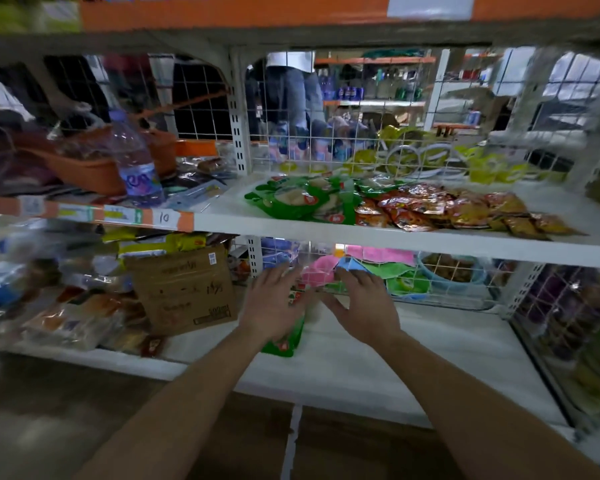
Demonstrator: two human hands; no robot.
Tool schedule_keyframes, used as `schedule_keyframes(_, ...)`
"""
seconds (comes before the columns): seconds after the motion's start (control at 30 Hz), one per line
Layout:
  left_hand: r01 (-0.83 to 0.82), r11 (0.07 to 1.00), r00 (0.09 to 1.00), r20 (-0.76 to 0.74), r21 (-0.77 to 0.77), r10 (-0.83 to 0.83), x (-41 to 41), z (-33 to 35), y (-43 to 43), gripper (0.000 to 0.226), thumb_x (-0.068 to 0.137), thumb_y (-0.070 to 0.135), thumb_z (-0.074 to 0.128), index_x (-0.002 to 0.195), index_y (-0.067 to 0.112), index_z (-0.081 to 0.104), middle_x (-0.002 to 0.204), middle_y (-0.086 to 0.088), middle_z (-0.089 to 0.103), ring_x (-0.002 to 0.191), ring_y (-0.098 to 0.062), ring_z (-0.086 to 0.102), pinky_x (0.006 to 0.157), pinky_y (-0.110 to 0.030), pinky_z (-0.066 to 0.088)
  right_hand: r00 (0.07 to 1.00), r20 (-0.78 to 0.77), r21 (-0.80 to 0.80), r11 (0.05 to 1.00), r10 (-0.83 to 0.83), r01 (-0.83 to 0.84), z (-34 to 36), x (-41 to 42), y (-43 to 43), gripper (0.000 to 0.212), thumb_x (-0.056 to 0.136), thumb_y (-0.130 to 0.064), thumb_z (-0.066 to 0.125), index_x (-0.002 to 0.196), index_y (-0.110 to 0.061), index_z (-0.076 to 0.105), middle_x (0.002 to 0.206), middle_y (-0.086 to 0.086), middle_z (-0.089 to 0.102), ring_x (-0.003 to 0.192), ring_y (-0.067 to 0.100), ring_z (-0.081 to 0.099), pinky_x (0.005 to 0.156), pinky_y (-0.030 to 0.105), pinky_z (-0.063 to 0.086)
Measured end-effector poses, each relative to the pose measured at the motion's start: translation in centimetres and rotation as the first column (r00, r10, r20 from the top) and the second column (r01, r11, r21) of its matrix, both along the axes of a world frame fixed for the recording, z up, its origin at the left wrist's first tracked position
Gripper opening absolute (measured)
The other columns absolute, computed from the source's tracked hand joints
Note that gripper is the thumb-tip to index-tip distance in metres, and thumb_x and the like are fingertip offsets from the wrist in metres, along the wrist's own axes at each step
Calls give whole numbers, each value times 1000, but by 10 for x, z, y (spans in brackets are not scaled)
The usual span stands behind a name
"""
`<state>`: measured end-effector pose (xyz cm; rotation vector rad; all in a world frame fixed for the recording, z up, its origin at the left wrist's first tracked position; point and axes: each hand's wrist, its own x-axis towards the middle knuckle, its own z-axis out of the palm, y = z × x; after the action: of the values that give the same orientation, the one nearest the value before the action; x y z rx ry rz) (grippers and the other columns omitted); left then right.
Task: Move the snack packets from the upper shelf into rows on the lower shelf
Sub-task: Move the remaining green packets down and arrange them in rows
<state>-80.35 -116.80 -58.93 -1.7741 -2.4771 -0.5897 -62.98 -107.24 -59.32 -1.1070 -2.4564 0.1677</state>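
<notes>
On the upper white shelf [326, 233] lies a heap of snack packets: green ones [302, 200] to the left, red ones [406, 207] in the middle, yellow-brown ones [506, 214] to the right. On the lower white shelf [413, 358] one green packet [286, 344] lies flat. My left hand [274, 303] rests on this packet with straight, spread fingers. Beside it my right hand [361, 303] hovers open over the shelf, holding nothing.
A brown cardboard box [184, 289] stands left of my hands, with blurred packets [66, 317] further left. A wire mesh back [430, 282] with coloured cloths and a bowl behind it closes the lower shelf. A water bottle [136, 161] and orange pots stand upper left.
</notes>
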Motion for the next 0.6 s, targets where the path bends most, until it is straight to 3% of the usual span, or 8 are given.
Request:
schedule_keyframes(0.07,7,1000,1000,-21,21,-6,7,19,-5,63,97,64,37,153,34,32,163,4,24,149,-22,22,119,-47,20,1000,-7,11,1000,-3,3,18,5,-6,69,92,-66,46,144,-20,49,136,8,59,128,32,49,109,45,39)
schedule_keyframes(0.23,36,993,999,-37,113,-32,22,53,-11,62,98,61,42,152,33,35,162,5,27,148,-22,24,119,-42,18,993,-119,16,1000,10,-8,55,13,-10,77,88,-72,40,141,-18,54,135,12,61,127,34,51,109,47,40)
schedule_keyframes(0.33,38,990,999,-23,135,-36,29,74,-7,62,97,59,43,152,32,35,163,5,27,148,-21,23,120,-43,18,994,-108,21,1000,1,2,78,15,-7,71,93,-67,46,144,-18,50,142,10,55,133,32,44,112,45,37)
schedule_keyframes(0.6,0,993,999,-51,117,6,12,105,19,64,98,61,40,154,33,30,162,5,26,148,-22,22,119,-40,19,997,-69,17,999,-43,44,111,9,26,76,94,-70,38,150,-20,42,152,9,45,141,31,37,116,43,30)
